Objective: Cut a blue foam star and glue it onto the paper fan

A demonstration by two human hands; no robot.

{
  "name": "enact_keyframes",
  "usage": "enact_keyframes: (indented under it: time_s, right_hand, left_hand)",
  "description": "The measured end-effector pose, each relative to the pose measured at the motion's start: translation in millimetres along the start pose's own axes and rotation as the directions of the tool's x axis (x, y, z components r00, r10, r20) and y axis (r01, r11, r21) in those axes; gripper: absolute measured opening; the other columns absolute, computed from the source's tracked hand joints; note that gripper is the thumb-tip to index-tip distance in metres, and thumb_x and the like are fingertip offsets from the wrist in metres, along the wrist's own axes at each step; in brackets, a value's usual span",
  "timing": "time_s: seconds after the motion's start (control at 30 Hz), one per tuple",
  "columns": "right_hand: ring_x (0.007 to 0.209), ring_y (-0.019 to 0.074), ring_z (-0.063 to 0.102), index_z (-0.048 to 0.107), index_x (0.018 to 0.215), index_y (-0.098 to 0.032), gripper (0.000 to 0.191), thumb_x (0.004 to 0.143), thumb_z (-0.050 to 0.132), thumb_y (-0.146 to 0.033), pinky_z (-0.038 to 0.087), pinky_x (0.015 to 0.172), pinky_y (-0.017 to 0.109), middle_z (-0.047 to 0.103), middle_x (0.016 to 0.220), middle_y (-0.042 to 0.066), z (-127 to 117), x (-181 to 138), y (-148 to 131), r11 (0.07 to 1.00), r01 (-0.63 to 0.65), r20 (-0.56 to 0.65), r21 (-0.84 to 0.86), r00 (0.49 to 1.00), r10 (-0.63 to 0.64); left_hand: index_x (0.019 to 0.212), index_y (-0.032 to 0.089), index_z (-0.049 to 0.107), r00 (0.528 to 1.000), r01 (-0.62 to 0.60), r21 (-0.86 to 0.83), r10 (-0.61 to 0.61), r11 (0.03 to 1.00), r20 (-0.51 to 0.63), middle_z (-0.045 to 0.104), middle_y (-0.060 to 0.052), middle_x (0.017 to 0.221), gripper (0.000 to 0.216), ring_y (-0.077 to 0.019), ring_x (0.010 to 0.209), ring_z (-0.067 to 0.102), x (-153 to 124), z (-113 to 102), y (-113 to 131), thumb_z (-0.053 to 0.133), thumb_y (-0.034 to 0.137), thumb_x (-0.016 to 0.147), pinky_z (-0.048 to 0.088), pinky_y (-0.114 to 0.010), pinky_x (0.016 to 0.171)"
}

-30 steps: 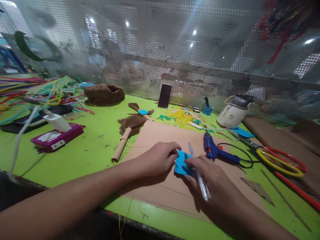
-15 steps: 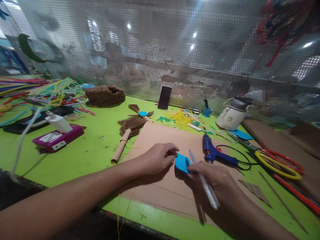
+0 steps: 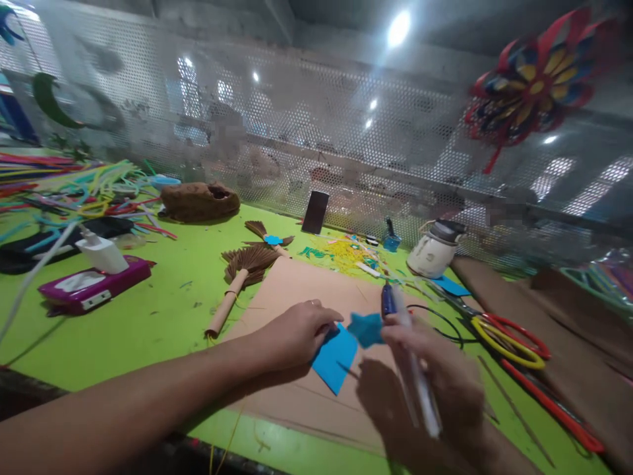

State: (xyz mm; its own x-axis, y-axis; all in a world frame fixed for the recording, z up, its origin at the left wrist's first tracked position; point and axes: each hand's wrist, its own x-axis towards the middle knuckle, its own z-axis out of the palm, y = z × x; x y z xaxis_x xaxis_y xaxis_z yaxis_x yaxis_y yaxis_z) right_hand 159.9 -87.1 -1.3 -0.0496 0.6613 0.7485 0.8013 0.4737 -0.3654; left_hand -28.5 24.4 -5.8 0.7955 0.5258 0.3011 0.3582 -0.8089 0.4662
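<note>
Where your left hand (image 3: 301, 336) lies: at the blue sheet (image 3: 336, 361), fingers bent over its upper corner; whether they grip it or merely rest, cannot tell, the thumb being hidden.
Right hand (image 3: 457, 379): fingers pinched on a small blue star-shaped piece (image 3: 366, 330), blurred.
Star-shaped piece: between your two sets of fingers, just beside the sheet; contact between them, cannot tell.
Pen (image 3: 426, 392): one, lodged in your right hand, slanting.
Brown paper (image 3: 301, 280): under your hands, on the green worktop (image 3: 165, 264).
Glue gun (image 3: 388, 301): just beyond your right fingers, partly covered.
Scissors (image 3: 514, 340): to the right of your right fingers.
Rolled tube (image 3: 228, 307): left of your left fingers, pleated fan (image 3: 252, 260) at its far end.
Step in hand, as judged: setting star-shaped piece and sheet against each other, or parting them; the blur leaves it unsettled.
Next move, as judged: calls for a steady left hand on the sheet, a light right pinch, and the pen kept from snagging the small piece.
</note>
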Motion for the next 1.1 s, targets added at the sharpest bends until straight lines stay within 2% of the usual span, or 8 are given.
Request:
enact_keyframes:
  time_s: [0.1,0.2,0.27,0.4,0.67,0.8,0.93,1.1]
  right_hand:
    - [0.087,0.023,0.061,0.055,0.101,-0.027,0.03,0.079,0.057,-0.007,0.046,0.08,0.038,0.062,0.094,0.005,-22,30,21,0.958,0.146,-0.138,-0.247,0.973,-0.184]
    - [0.093,0.0243,0.057,0.056,0.105,-0.019,0.021,0.085,0.05,-0.015,0.043,0.081,0.035,0.063,0.094,0.01,-35,78,54,0.787,0.229,0.054,-0.573,0.969,-0.243]
    - [0.092,0.0244,0.055,0.058,0.105,-0.014,0.025,0.089,0.039,-0.013,0.041,0.079,0.034,0.063,0.09,0.012,-35,112,80,0.649,0.292,0.242,-0.702,0.956,-0.169]
    - [0.082,0.0259,0.055,0.064,0.09,-0.01,0.025,0.085,0.04,-0.007,0.038,0.074,0.037,0.062,0.074,0.013,-16,161,130,0.565,0.337,0.372,-0.753,0.926,-0.057]
    - [0.066,0.0127,0.059,0.06,0.094,-0.015,0.022,0.088,0.052,-0.034,0.047,0.063,0.029,0.062,0.079,0.001,15,156,204,0.635,0.17,0.403,-0.754,0.882,0.243]
    - [0.067,0.0218,0.062,0.063,0.095,-0.01,0.027,0.088,0.049,-0.032,0.042,0.06,0.033,0.067,0.075,0.012,2,145,181,0.724,0.02,0.303,-0.69,0.916,0.263]
    - [0.064,0.0175,0.062,0.063,0.094,-0.016,0.023,0.087,0.048,-0.033,0.043,0.058,0.026,0.069,0.076,0.007,-14,106,104,0.88,0.006,0.361,-0.475,0.913,0.189]
    - [0.076,0.0177,0.06,0.059,0.096,-0.021,0.017,0.089,0.044,-0.024,0.045,0.065,0.028,0.064,0.089,0.006,-8,33,10,0.991,-0.008,0.573,-0.134,0.815,0.083]
  left_hand:
    - [0.089,0.017,0.062,1.0,-0.023,0.047,0.022,0.999,0.022,0.061,-0.007,0.079,0.023,-0.0185,0.077,0.054,-2,-1,3,0.039,0.023,0.089,0.04,-0.028,0.068]
    - [0.089,0.017,0.06,0.995,-0.096,0.09,0.094,0.991,0.026,0.06,-0.007,0.083,0.02,-0.0207,0.082,0.053,-4,1,5,0.042,0.026,0.088,0.04,-0.032,0.074]
    - [0.094,0.017,0.06,0.992,-0.124,0.107,0.122,0.987,0.02,0.06,-0.008,0.087,0.02,-0.0218,0.084,0.052,-5,4,4,0.045,0.028,0.087,0.04,-0.034,0.077]
    - [0.094,0.017,0.059,0.992,-0.125,0.09,0.125,0.988,0.006,0.059,-0.008,0.088,0.018,-0.022,0.083,0.052,-8,6,1,0.047,0.028,0.086,0.04,-0.036,0.079]
    - [0.097,0.016,0.059,0.994,-0.11,-0.019,0.11,0.994,0.023,0.061,-0.009,0.092,0.019,-0.0207,0.083,0.053,-5,8,-10,0.048,0.017,0.081,0.042,-0.031,0.071]
    - [0.104,0.015,0.06,1.0,-0.025,-0.118,0.027,0.993,0.01,0.064,-0.01,0.095,0.025,-0.0206,0.087,0.055,-1,9,-16,0.045,0.016,0.084,0.043,-0.032,0.075]
    - [0.104,0.013,0.062,0.992,0.121,-0.357,-0.121,0.926,0.023,0.065,-0.011,0.097,0.027,-0.0188,0.085,0.058,3,12,-15,0.043,0.017,0.085,0.044,-0.033,0.077]
    - [0.093,0.009,0.06,0.916,0.286,-0.779,-0.398,0.559,0.051,0.059,-0.005,0.073,0.026,-0.0119,0.062,0.054,11,22,-18,0.037,0.008,0.08,0.045,-0.027,0.06]
